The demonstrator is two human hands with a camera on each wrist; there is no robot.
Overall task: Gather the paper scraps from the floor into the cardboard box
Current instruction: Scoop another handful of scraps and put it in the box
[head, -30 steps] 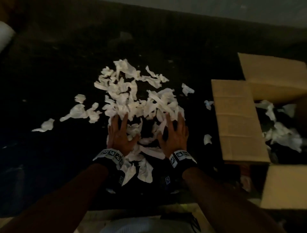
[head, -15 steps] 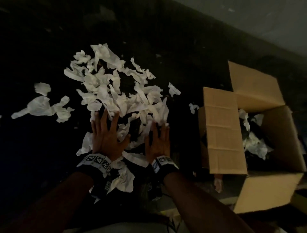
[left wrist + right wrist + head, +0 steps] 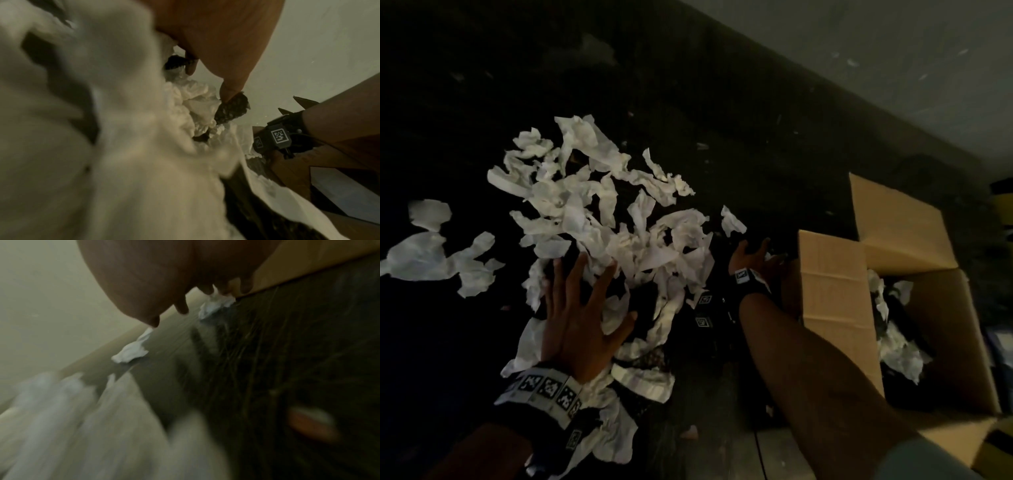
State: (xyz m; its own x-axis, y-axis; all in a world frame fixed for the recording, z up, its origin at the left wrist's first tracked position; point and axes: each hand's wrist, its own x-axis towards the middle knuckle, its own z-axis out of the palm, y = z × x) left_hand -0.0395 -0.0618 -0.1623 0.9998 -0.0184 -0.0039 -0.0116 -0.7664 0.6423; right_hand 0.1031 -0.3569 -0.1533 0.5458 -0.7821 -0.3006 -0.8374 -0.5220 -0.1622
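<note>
Head view: the left hand (image 3: 578, 318) is pressed flat, grip open, on the paper scraps (image 3: 599, 219); the right hand (image 3: 751, 255), grip open, is held beside the cardboard box (image 3: 835, 291).

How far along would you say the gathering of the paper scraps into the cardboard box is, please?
Early on. Done: some scraps already lie inside the cardboard box. In hand: the left hand rests spread on the main pile, while the right hand reaches toward a stray scrap beside the box flap. Left: most of the pile and the outlying scraps on the dark floor.
</note>
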